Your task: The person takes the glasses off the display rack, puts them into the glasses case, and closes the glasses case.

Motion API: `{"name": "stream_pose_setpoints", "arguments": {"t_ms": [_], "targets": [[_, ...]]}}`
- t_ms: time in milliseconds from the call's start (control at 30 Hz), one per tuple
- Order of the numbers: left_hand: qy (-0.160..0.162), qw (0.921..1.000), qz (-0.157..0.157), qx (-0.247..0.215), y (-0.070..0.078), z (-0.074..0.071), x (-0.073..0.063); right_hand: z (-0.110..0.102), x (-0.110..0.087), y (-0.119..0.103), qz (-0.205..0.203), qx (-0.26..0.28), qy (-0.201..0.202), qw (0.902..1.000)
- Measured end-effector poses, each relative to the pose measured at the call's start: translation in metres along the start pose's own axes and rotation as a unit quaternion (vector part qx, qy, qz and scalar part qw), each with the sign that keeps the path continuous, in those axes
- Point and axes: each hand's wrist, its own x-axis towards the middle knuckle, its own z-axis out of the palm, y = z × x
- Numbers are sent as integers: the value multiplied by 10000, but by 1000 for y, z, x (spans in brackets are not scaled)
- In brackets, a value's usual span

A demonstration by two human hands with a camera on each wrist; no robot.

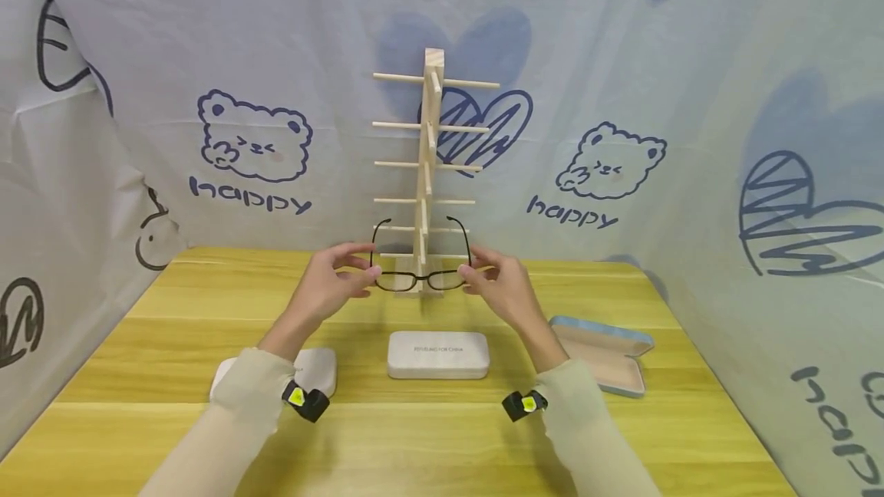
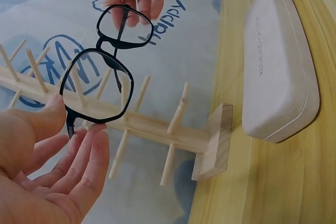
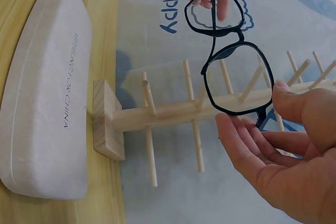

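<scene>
Black-framed eyeglasses are held up by both hands in front of a wooden peg stand, temples unfolded and pointing toward the stand. My left hand pinches the left end of the frame between thumb and fingers. At the opposite end, my right hand grips the frame near its hinge the same way. In the left wrist view the eyeglasses overlap the stand's pegs. The stand's lower pegs show behind the lenses in the head view, and no glasses hang on it.
A closed white glasses case lies at the table's middle. Another white case sits partly behind the left forearm. An open blue case lies beside the right forearm. Patterned cloth hangs behind the wooden table.
</scene>
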Motion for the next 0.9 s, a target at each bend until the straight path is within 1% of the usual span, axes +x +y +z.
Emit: {"name": "stream_pose_setpoints", "arguments": {"t_ms": [233,433,667,900], "targets": [[-126,9999,51,4,7,-2,-12,-2,-11,-7,57,-154,-61,9998],[-151,9999,34,47,10,-3,-21,-3,-19,-9,98,-354,-165,9992],[-170,9997,-31,195,10,-3,-25,-2,-22,-7,26,-307,-217,9993],[-156,9994,4,306,8,-3,-26,0,-23,-8,-142,-479,-227,9985]]}}
